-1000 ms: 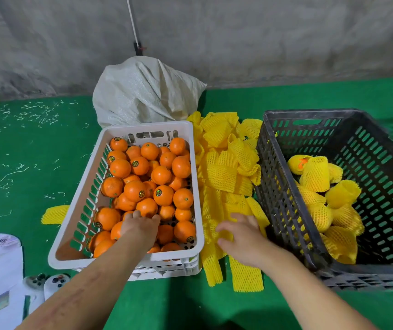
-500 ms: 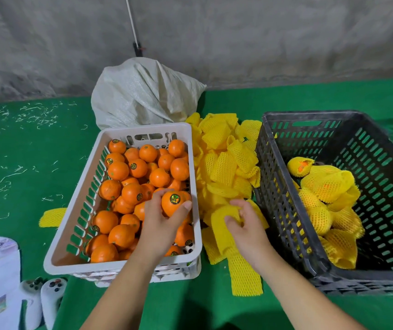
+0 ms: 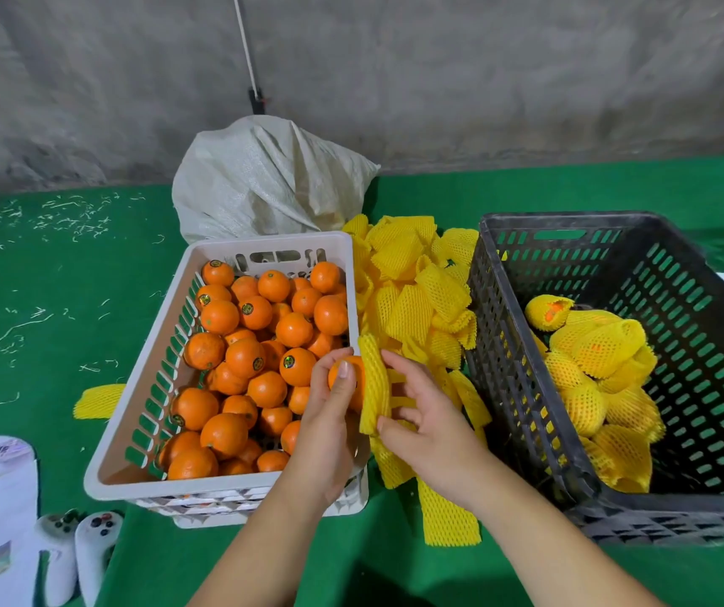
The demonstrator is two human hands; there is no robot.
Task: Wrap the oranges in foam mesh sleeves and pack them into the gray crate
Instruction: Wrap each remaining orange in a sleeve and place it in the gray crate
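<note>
1. Moved since half a second ago: left hand [image 3: 329, 424], gripping round orange fruit [image 3: 348, 375], now against yellow foam mesh sleeve [image 3: 374, 385] pinched by right hand [image 3: 428, 424].
2. Meeting above white plastic basket [image 3: 136, 396] edge; sleeving apparently starting, gray slotted crate [image 3: 513, 357] next.

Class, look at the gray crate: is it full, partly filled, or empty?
Partly filled. Wrapped oranges are heaped inside the gray crate, well below its rim; much slotted wall shows bare.

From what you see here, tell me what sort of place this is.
Probably a small fruit-packing spot, not a home kitchen: a white crate full of loose oranges, a pile of yellow foam mesh sleeves, and a gray crate of wrapped fruit, all on green matting against a bare concrete wall.
</note>
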